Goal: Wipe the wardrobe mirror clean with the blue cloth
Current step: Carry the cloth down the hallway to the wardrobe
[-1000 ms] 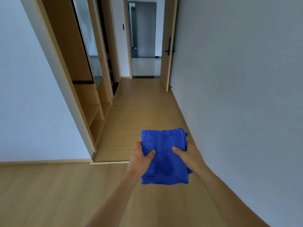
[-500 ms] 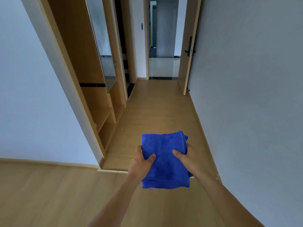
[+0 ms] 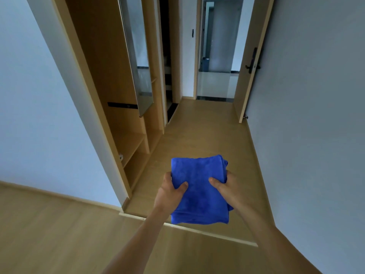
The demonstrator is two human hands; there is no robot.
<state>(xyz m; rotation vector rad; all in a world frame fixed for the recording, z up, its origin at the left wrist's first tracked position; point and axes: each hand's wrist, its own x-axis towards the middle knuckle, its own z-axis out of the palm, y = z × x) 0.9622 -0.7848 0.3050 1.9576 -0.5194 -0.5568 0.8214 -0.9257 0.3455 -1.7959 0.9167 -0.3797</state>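
Hands: left hand [image 3: 169, 192] and right hand [image 3: 227, 188] each grip one side of the blue cloth [image 3: 199, 194], thumbs pressed on top.
Floor [image 3: 207, 131]: wooden, running down a corridor.
Wardrobe [image 3: 102, 66]: open, left of the corridor.
Mirror [image 3: 138, 56]: tall upright panel at the wardrobe's front, well ahead of the hands.
Blue cloth: folded, held between both hands, above the floor.

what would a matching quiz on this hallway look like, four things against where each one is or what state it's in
Things
1. blue cloth
2. wardrobe mirror
3. door handle
4. wardrobe shelf

Places or states
a. black, on the open door to the right
b. folded, gripped by the left hand and the right hand
c. pale wood, low in the wardrobe
d. tall pane at the wardrobe front, on the left

Pairs: 1-b, 2-d, 3-a, 4-c
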